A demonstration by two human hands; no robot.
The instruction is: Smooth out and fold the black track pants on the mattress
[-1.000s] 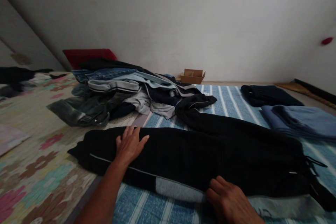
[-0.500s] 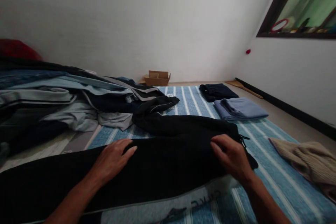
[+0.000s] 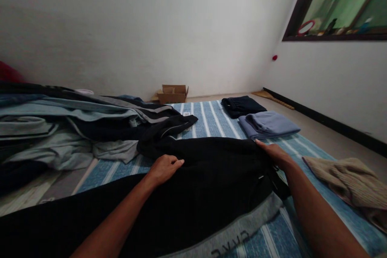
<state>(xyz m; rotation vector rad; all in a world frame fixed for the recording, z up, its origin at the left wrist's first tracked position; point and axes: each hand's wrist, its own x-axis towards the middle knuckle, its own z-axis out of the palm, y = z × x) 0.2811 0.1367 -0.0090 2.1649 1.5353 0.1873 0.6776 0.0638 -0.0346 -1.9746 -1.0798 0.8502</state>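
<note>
Black trousers with a grey waistband [image 3: 211, 193] lie spread across the blue striped mat [image 3: 211, 117] in front of me. My left hand [image 3: 165, 167] rests on the black cloth near its far edge, fingers lightly curled and pressed down. My right hand [image 3: 273, 153] lies on the trousers' far right corner by the drawstring, fingers flat along the cloth. Whether either hand pinches the fabric is not visible.
A heap of unfolded clothes [image 3: 69, 125] fills the left side. A folded dark garment [image 3: 243, 106] and a folded blue one [image 3: 267, 125] sit at the mat's far end. A beige knit piece [image 3: 350, 181] lies right. A small cardboard box [image 3: 173, 93] stands by the wall.
Both hands have slid away from me across the black trousers toward their far edge. The view has swung right, so the clothes heap has shifted left.
</note>
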